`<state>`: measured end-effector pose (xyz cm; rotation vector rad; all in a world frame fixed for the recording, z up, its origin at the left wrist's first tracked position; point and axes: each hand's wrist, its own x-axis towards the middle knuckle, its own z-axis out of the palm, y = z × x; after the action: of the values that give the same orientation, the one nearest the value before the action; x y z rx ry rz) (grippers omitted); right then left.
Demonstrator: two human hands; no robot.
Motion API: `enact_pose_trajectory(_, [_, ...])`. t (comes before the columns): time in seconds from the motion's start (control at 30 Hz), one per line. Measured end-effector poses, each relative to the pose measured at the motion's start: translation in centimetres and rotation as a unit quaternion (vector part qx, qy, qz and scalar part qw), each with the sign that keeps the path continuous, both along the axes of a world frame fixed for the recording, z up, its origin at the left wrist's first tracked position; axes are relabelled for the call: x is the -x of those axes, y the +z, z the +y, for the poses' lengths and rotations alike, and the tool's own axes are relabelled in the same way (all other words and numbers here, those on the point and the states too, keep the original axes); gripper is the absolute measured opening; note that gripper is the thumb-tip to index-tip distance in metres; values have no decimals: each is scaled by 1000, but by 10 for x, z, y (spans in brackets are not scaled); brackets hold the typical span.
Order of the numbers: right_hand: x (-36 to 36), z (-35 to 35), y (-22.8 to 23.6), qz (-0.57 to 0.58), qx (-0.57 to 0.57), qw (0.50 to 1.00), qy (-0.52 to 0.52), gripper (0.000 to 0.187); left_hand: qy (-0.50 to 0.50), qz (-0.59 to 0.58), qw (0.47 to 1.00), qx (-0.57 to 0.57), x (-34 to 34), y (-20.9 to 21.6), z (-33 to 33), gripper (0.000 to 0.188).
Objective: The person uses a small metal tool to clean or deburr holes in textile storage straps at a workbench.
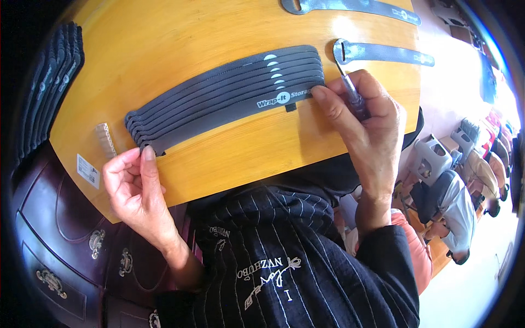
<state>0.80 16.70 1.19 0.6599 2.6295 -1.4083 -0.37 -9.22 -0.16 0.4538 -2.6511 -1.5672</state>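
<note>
A row of overlapping dark grey fabric straps (219,93), with rounded ends and white print, lies across the wooden table in front of me. The nearest one is a front strap (213,120) along the row's lower edge. My left hand (139,191) pinches the left end of this strap between thumb and fingers. At its right end rests the thumb of my right hand (366,123). A thin pointed tool (355,101) with a shiny handle is gripped in the same right hand, its metal tip pointing up and away from me. Small dark tabs stick out below the front strap.
Two loose straps with slotted ends lie farther off, an upper strap (355,6) and a lower strap (383,53). More straps (52,87) are stacked at the far left. A corrugated cardboard piece (105,140) lies near a white label (88,170). Dark drawers (49,246) stand lower left; people sit at right.
</note>
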Motion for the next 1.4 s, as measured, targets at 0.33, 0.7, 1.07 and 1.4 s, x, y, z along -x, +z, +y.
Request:
enact_pose_trajectory(0.33, [1, -3, 0, 55, -58, 997, 17, 20, 2, -5, 1000, -23, -1, 2, 4, 13])
enact_pose_trajectory(0.7, [6, 2, 3, -21, 76, 997, -7, 16, -15, -188, 977, -96, 15, 27, -3, 14])
enact_pose_trajectory(1.07, [7, -38, 21, 60, -59, 985, 148, 18, -43, -71, 969, -232, 4, 24, 20, 17])
enact_pose_trajectory(1.4, [-4, -23, 41, 116, 160, 972, 127, 21, -91, -73, 978, -174, 5, 22, 14, 16])
